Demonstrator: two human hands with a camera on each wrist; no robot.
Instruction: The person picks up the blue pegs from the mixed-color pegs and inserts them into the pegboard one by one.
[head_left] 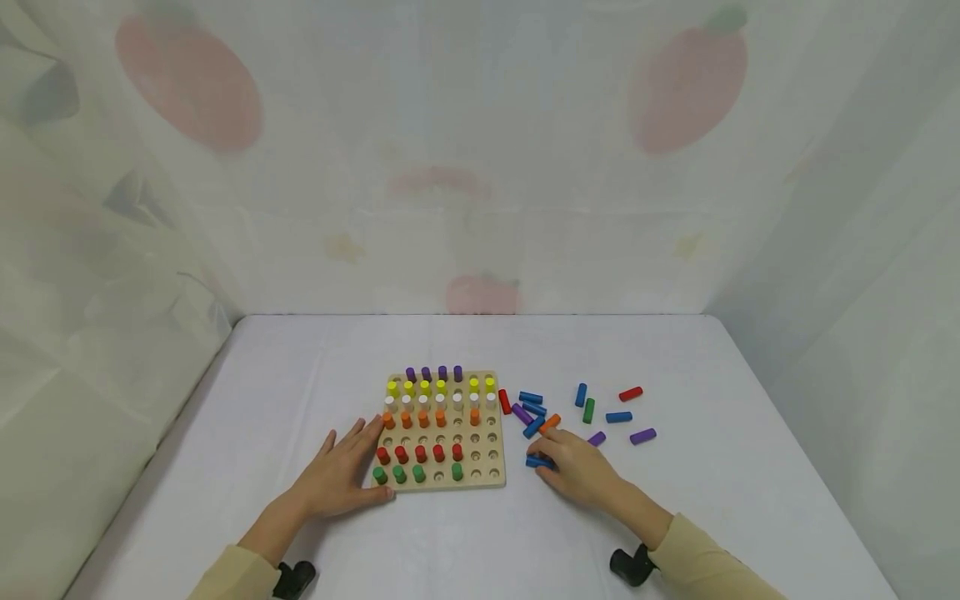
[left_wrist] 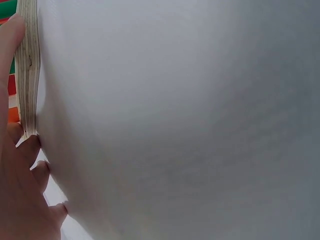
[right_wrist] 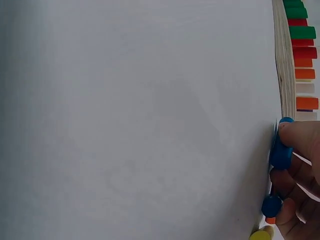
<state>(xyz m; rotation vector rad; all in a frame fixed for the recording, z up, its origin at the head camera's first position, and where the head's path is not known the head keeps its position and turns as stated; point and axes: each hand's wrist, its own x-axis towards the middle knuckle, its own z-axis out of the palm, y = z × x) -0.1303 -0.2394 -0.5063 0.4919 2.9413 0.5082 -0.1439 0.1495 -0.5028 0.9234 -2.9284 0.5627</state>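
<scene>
A wooden pegboard (head_left: 480,465) lies on the table with rows of purple, yellow, white, orange, red and green pegs standing in its holes. My left hand (head_left: 339,475) rests at the board's left side, fingers spread, thumb by the front left corner. Right of the board, my right hand (head_left: 576,468) pinches a blue peg (right_wrist: 282,152) between thumb and forefinger, low over the cloth. Under that hand's other fingers, the right wrist view shows another blue peg (right_wrist: 272,205) end-on and part of a yellow peg (right_wrist: 260,235).
Loose pegs lie scattered beyond my right hand, among them a red peg (head_left: 505,402), an orange peg (head_left: 551,422), a green peg (head_left: 588,410) and a purple peg (head_left: 642,436). White cloth covers the table (head_left: 315,358); printed curtains (head_left: 480,233) surround it.
</scene>
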